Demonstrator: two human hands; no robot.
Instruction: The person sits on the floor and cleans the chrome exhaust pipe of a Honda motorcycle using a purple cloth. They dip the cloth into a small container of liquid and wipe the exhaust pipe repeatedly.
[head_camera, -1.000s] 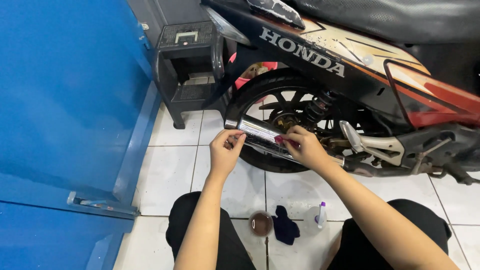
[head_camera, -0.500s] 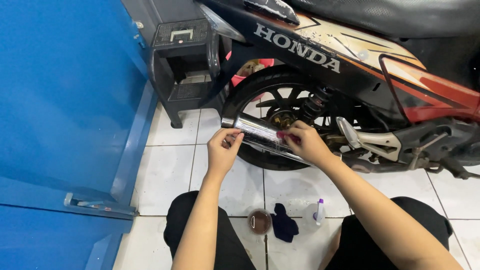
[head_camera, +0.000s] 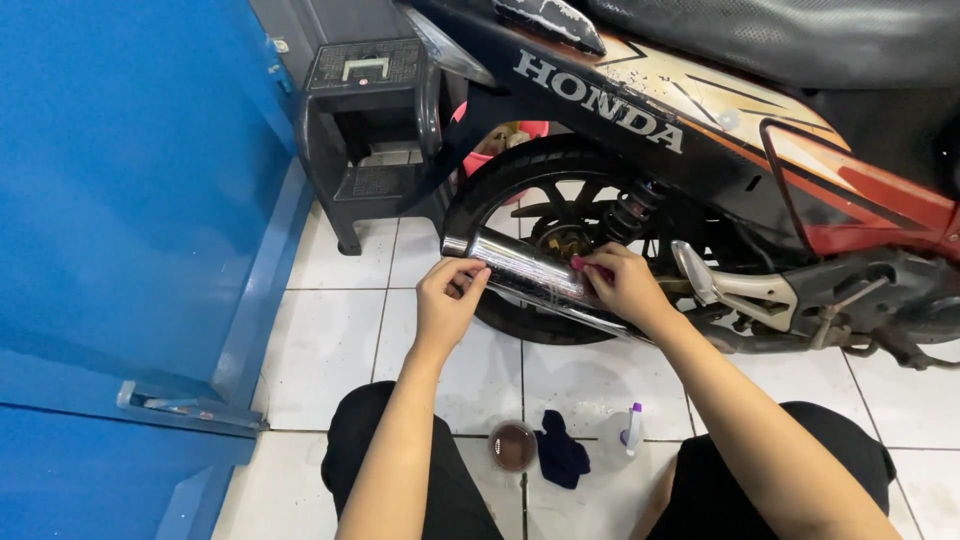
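A chrome exhaust pipe (head_camera: 520, 268) runs along the rear wheel (head_camera: 560, 200) of a black, white and red motorcycle (head_camera: 720, 120). My left hand (head_camera: 447, 300) grips the pipe's rear end, fingers curled over it. My right hand (head_camera: 622, 285) presses a small pink object, mostly hidden under the fingers, against the pipe further forward. Both forearms reach out from my knees in black trousers.
On the white tiled floor between my knees lie a small round tub of brown paste (head_camera: 513, 445), a dark blue cloth (head_camera: 562, 452) and a small white bottle with a purple cap (head_camera: 632, 428). A black plastic step stool (head_camera: 365, 130) stands behind; a blue wall panel (head_camera: 130, 200) fills the left.
The view has shifted slightly. My right hand has slid a little along the pipe; my left hand stays at the pipe's end.
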